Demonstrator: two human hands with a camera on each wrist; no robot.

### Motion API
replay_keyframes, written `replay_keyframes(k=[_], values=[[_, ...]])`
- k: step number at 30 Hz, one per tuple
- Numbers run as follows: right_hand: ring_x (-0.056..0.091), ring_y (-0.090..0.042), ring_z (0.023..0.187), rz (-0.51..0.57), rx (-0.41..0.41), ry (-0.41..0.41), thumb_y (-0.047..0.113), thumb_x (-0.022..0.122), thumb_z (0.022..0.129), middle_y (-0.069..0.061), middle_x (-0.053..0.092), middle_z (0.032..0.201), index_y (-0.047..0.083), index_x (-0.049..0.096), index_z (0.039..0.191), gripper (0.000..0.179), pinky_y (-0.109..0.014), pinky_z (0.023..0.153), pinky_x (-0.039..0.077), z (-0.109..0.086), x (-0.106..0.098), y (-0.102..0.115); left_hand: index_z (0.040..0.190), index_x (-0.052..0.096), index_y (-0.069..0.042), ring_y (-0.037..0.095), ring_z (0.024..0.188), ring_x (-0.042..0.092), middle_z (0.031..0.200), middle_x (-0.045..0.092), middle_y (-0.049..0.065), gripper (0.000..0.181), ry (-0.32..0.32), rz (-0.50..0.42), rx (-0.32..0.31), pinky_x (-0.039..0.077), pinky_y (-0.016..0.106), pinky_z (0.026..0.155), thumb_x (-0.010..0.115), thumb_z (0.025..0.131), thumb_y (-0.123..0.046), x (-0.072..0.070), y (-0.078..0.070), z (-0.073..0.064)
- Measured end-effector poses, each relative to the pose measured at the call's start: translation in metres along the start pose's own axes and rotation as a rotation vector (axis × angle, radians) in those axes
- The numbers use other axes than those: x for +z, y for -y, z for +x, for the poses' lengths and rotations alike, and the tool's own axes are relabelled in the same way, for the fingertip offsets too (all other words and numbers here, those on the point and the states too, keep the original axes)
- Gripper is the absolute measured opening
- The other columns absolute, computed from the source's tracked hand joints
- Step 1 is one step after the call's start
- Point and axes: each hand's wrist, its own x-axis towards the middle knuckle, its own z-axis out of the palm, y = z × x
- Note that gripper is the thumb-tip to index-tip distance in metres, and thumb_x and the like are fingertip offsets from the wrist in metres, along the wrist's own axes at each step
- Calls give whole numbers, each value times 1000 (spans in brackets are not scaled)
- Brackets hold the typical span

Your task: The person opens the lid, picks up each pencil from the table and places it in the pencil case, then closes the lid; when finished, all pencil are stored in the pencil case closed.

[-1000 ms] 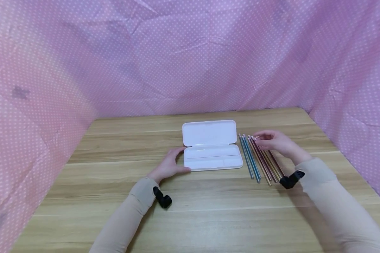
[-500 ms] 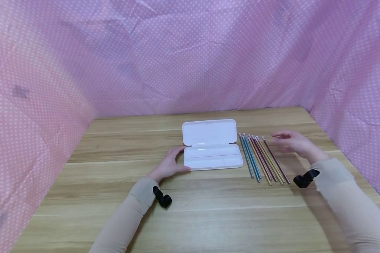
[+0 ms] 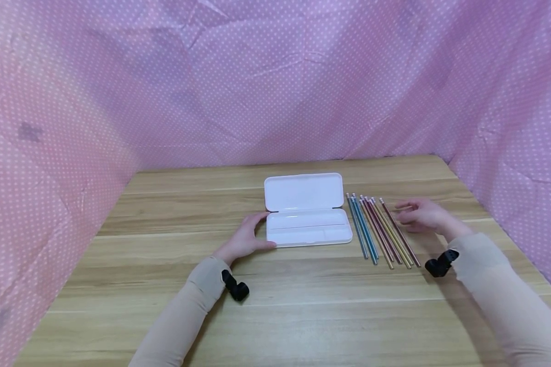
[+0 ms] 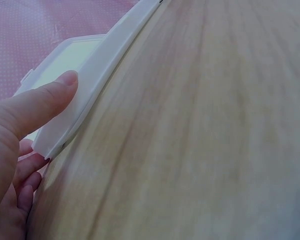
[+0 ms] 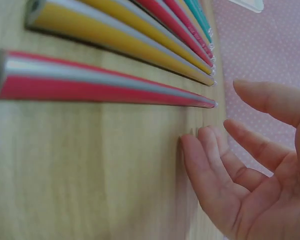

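A white pencil case [image 3: 308, 235] lies with its lid [image 3: 304, 192] raised, its tray bare inside. At its left end my left hand [image 3: 244, 239] holds it, thumb at the front edge and fingers at the far corner. The left wrist view shows the thumb [image 4: 55, 97] against the case's side [image 4: 92, 75]. Just right of the pencils, my right hand [image 3: 424, 215] hovers by the outermost dark red pencil [image 3: 400, 233], holding nothing. In the right wrist view its fingers [image 5: 202, 170] are spread and relaxed, apart from that red pencil [image 5: 105, 82].
Between the case and my right hand lie several pencils in blue [image 3: 364, 229], gold [image 3: 397, 237] and dark red, erasers pointing away. They rest on a wooden table [image 3: 275, 316]. Pink dotted cloth [image 3: 275, 86] hangs behind and at both sides.
My right hand has moved right, off the eraser ends of the pencils, then slightly down toward me. The dark red pencil now lies at the row's right edge. My left hand stays put.
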Motion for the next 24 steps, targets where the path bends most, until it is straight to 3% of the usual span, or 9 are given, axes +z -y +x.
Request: replay_keyframes(k=[10,17,24], values=[[55,-4,87,-61,22,-52,16,63,90,-19,55,118,-15,35,135,62,-29,79,55,3,6,-6,142,41,-13,26,137,29,146,39,8,87,6,11,-5,24,44,115,85,69,-28,2,1,-1],[56,-5,79,-80,-6,-86,23,73,82,-7,60,96,-13,46,125,62,-24,69,55,7,5,-11,143,40,-13,26,136,29,146,39,8,88,7,18,1,24,44,115,85,69,-29,2,0,-1],[58,-6,78,-151,17,-116,14,70,84,-17,61,102,-14,45,127,58,-26,69,56,9,11,-7,142,41,-13,27,136,29,146,39,8,86,0,13,9,24,46,114,85,69,-28,3,0,-1]])
